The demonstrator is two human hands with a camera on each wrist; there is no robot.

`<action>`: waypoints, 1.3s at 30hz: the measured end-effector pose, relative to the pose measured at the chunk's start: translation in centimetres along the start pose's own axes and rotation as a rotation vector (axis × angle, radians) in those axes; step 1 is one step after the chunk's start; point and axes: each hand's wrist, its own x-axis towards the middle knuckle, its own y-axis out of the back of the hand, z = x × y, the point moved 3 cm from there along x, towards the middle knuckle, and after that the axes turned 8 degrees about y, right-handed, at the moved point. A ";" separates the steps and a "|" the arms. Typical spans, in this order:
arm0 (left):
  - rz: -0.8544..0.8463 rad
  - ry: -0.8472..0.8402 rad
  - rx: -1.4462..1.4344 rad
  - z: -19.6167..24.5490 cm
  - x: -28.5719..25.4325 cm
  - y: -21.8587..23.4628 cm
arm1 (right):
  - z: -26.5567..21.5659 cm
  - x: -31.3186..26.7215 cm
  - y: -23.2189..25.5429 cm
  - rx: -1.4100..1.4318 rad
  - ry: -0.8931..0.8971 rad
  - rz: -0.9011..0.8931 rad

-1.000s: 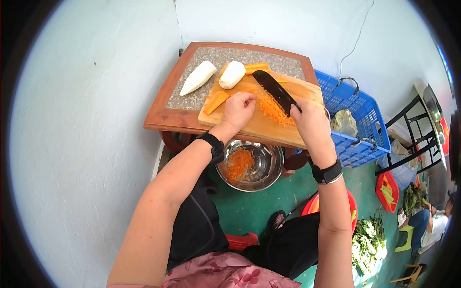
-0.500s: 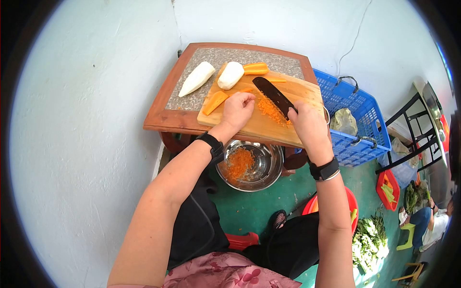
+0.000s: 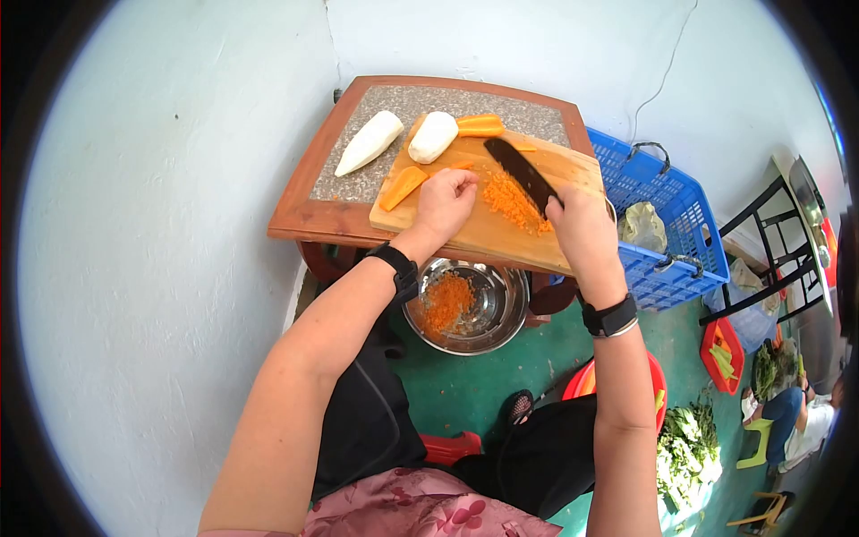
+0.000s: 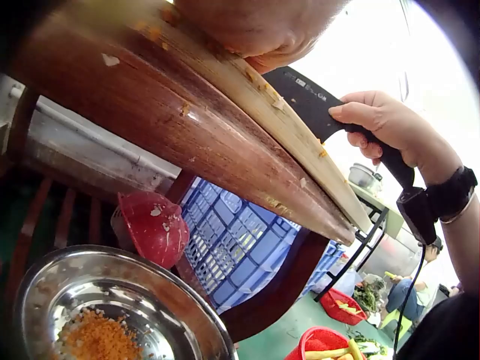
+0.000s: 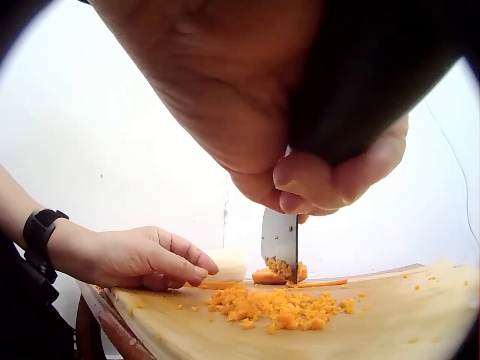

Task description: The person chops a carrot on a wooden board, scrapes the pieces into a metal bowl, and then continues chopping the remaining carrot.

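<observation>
My right hand (image 3: pixel 582 224) grips the handle of a black-bladed kitchen knife (image 3: pixel 521 170). Its blade crosses a pile of finely chopped carrot (image 3: pixel 510 201) on the wooden cutting board (image 3: pixel 470 234). Bits of carrot cling to the blade in the right wrist view. My left hand (image 5: pixel 142 256) rests at the board's left part, fingers loosely curled, holding nothing visible. A cut carrot piece (image 3: pixel 403 186) lies beside that hand. Behind it are a peeled white radish piece (image 3: pixel 433 136) and another carrot piece (image 3: pixel 480 125). A longer white radish (image 3: pixel 369 143) lies on the table, left of the board.
Below the table's front edge (image 3: pixel 331 228) stands a steel bowl (image 3: pixel 510 309) with chopped carrot inside. A blue plastic crate (image 3: pixel 671 277) stands at the right. Leafy greens (image 3: pixel 689 456) and a red basket (image 3: pixel 723 356) are on the floor, near a seated person (image 3: pixel 796 425).
The knife and right hand shifted slightly toward me and left, then back to the right over the chopped carrot. My left hand has stayed in place on the board.
</observation>
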 end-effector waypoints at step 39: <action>0.114 -0.018 -0.112 -0.8 0.6 0.3 | -0.9 -0.3 -0.3 0.025 -0.037 -0.057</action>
